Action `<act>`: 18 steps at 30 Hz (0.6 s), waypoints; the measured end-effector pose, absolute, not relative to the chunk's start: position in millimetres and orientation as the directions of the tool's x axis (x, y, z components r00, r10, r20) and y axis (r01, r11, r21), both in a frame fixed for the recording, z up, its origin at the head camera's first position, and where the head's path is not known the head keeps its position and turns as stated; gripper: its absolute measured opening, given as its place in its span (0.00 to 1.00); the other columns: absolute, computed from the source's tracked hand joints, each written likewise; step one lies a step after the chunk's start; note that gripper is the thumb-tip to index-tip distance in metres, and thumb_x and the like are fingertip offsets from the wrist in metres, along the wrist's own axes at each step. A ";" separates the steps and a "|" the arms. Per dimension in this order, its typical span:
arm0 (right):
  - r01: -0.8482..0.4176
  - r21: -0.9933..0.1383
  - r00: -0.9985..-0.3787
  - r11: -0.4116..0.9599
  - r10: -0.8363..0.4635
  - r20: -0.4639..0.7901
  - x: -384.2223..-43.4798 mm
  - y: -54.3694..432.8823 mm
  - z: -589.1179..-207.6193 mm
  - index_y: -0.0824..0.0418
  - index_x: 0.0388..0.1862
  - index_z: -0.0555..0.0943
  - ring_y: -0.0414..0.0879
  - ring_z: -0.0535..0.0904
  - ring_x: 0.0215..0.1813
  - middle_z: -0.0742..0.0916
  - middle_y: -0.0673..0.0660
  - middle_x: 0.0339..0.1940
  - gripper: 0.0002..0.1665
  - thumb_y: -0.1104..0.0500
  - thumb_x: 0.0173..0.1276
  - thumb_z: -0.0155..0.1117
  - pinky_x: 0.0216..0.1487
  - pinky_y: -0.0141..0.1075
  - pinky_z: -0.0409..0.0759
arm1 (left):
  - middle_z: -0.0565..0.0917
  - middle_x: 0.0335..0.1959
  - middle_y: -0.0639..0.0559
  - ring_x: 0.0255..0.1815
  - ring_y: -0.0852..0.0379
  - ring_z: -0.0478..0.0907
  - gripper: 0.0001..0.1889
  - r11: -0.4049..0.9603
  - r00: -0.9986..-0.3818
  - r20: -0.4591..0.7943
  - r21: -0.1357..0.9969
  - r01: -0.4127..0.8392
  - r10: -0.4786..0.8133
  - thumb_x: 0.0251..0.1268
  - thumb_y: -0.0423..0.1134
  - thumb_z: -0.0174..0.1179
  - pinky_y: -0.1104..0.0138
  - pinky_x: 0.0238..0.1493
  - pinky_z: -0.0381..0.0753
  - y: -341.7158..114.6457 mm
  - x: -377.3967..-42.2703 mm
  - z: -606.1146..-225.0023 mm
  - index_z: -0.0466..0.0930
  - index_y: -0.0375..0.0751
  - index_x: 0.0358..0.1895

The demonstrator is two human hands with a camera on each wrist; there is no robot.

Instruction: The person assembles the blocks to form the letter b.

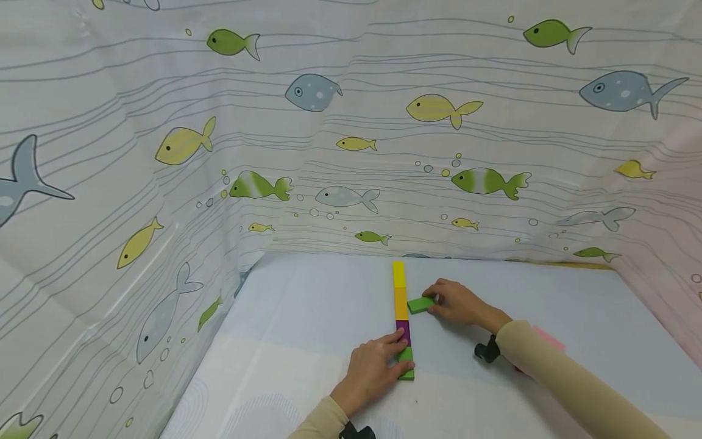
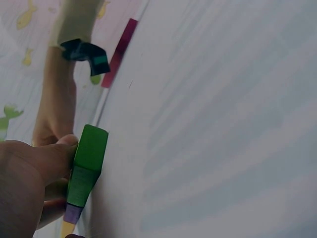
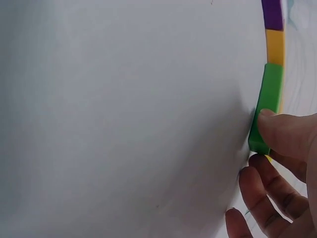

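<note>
- Pinching a loose green block (image 1: 419, 305) by its right end, our right hand (image 1: 459, 303) has thumb and fingertip closed on it, the other fingers bent and apart behind it.
- The block's left end points at the orange block (image 1: 401, 303), nearly square to the line of blocks (touching or slightly apart, we cannot tell).
- On the table (image 1: 307, 292), that line runs away from us: the near green block (image 1: 406, 353), the purple block (image 1: 403, 324), the orange one, then the yellow block (image 1: 398, 274) at the far end.
- Our left hand (image 1: 368, 369) lies over the near end, thumb at the near green block and a finger on the purple block; whether they pinch or merely press, we cannot tell.
- If we push the loose block too far left, it could knock the orange block sideways and kink the line.
- Uneven pressure from our left hand could slide the near pair out of true (we see nothing bracing the far pair).
- Because our pinch sits at one end, the free end could swing or tip on release.
- Drawing back, our right sleeve (image 1: 554, 378) might catch the half-hidden pink thing (image 1: 548, 337) beside it.
</note>
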State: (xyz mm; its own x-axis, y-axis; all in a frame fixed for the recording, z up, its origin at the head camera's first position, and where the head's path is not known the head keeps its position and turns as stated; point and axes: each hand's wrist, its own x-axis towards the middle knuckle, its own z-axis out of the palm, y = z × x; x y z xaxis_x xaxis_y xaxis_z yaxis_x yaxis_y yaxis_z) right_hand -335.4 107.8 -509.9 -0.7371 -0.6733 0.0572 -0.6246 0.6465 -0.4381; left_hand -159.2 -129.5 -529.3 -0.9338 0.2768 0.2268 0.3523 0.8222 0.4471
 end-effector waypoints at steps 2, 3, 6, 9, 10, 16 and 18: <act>-0.615 -0.440 -0.744 0.655 -0.667 0.047 -335.6 108.1 -510.3 0.55 0.59 0.88 0.39 0.80 0.44 0.87 0.48 0.47 0.19 0.55 0.70 0.76 0.52 0.38 0.85 | 0.84 0.70 0.57 0.63 0.47 0.87 0.25 0.822 -0.934 0.226 0.447 0.352 0.276 0.69 0.57 0.70 0.64 0.44 0.87 -129.3 -159.3 -529.3 0.88 0.49 0.63; -0.612 -0.439 -0.746 0.658 -0.665 0.043 -335.7 108.3 -510.5 0.55 0.59 0.88 0.39 0.80 0.44 0.87 0.48 0.48 0.19 0.55 0.70 0.76 0.52 0.38 0.85 | 0.84 0.70 0.57 0.63 0.47 0.87 0.25 0.823 -0.934 0.226 0.447 0.351 0.276 0.69 0.57 0.71 0.64 0.43 0.87 -129.2 -159.4 -529.3 0.88 0.49 0.63; -0.605 -0.437 -0.751 0.666 -0.659 0.037 -335.8 109.3 -511.1 0.54 0.59 0.87 0.39 0.79 0.45 0.87 0.48 0.48 0.19 0.55 0.71 0.76 0.53 0.39 0.85 | 0.84 0.70 0.57 0.63 0.47 0.87 0.25 0.823 -0.935 0.226 0.448 0.350 0.274 0.69 0.56 0.71 0.65 0.42 0.87 -129.1 -159.7 -529.0 0.88 0.49 0.63; -0.609 -0.435 -0.749 0.663 -0.661 0.042 -336.4 110.2 -511.7 0.54 0.59 0.87 0.39 0.79 0.45 0.87 0.48 0.48 0.19 0.55 0.71 0.76 0.53 0.39 0.84 | 0.84 0.69 0.57 0.63 0.47 0.87 0.25 0.823 -0.934 0.230 0.446 0.352 0.275 0.69 0.56 0.71 0.65 0.42 0.87 -129.0 -159.8 -528.7 0.88 0.48 0.63; -0.617 -0.436 -0.743 0.655 -0.667 0.049 -336.7 110.6 -511.7 0.55 0.59 0.87 0.39 0.79 0.44 0.87 0.48 0.48 0.19 0.55 0.71 0.76 0.53 0.39 0.84 | 0.84 0.69 0.57 0.63 0.48 0.87 0.25 0.824 -0.933 0.232 0.442 0.354 0.276 0.69 0.56 0.71 0.65 0.43 0.87 -129.0 -159.8 -528.5 0.88 0.48 0.63; -0.643 -0.449 -0.719 0.620 -0.691 0.076 -336.9 112.5 -512.5 0.57 0.58 0.87 0.39 0.79 0.44 0.87 0.48 0.47 0.19 0.57 0.70 0.76 0.51 0.39 0.83 | 0.85 0.68 0.57 0.61 0.48 0.88 0.24 0.831 -0.927 0.245 0.420 0.365 0.284 0.69 0.56 0.71 0.63 0.43 0.88 -128.8 -158.6 -527.8 0.88 0.48 0.62; -0.644 -0.452 -0.717 0.617 -0.693 0.076 -336.6 112.9 -513.2 0.57 0.58 0.87 0.38 0.79 0.44 0.87 0.48 0.47 0.19 0.56 0.70 0.76 0.50 0.39 0.83 | 0.85 0.68 0.56 0.61 0.48 0.88 0.24 0.830 -0.928 0.244 0.423 0.364 0.283 0.69 0.56 0.71 0.64 0.43 0.88 -128.7 -158.1 -527.9 0.88 0.48 0.62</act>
